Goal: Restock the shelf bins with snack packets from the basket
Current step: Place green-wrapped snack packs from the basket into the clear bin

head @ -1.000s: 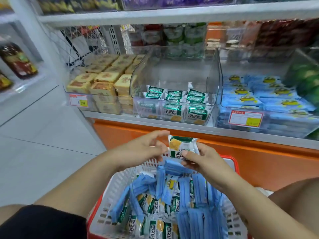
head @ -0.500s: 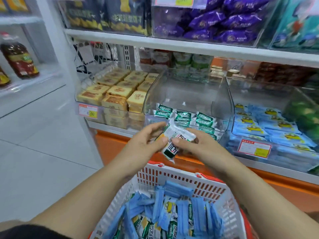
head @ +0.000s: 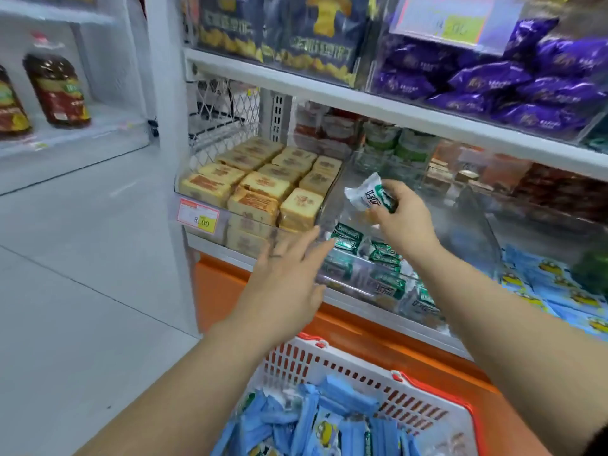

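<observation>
My right hand (head: 401,218) grips a green-and-white snack packet (head: 367,194) above the middle clear shelf bin (head: 467,218). Several matching green packets (head: 381,255) lie in the front of that bin. My left hand (head: 289,278) is spread with straight fingers at the bin's left front corner and holds nothing. Below, a white basket with a red rim (head: 332,363) holds several blue packets (head: 329,419) and a few green-and-white ones.
The bin to the left holds yellow cake packs (head: 263,189) behind a price tag (head: 198,214). Blue packets (head: 556,291) fill the bin to the right. The upper shelf (head: 394,103) carries purple bags (head: 526,83). Bottles (head: 56,90) stand at far left. An orange base panel (head: 362,334) runs under the shelf.
My right hand has carried the green-and-white packet up from the basket to above the middle bin. My left hand has let go of it and spread beside the bin.
</observation>
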Demonstrator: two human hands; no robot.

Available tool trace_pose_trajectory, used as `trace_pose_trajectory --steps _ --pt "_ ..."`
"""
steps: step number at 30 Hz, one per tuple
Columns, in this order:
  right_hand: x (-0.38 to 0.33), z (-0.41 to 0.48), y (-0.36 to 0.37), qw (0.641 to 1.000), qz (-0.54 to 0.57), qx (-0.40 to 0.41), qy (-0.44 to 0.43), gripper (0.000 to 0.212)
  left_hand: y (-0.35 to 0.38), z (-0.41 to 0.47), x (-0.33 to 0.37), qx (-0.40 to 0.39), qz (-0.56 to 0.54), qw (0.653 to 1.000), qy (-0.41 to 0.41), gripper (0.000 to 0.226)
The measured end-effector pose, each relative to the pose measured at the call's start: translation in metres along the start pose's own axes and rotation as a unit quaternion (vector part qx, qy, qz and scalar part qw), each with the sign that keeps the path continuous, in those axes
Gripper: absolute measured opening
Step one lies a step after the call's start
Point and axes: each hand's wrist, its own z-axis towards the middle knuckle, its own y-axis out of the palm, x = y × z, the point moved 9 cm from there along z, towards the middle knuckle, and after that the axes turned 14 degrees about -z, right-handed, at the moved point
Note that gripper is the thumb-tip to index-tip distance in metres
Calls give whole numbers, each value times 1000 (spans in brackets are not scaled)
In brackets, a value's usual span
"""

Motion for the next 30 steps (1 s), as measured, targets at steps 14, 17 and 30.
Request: trace_pose_trajectory --steps 14,17,30 --pt "41 77 107 952 -224 -206 -17 43 25 15 -21 -72 -4 996 -43 73" --pt "43 70 116 952 -178 -248 -17 45 28 13 -24 -76 -7 996 -50 72" --pt "49 67 118 939 -200 -279 -13 49 34 11 -25 -87 -6 994 -71 73"
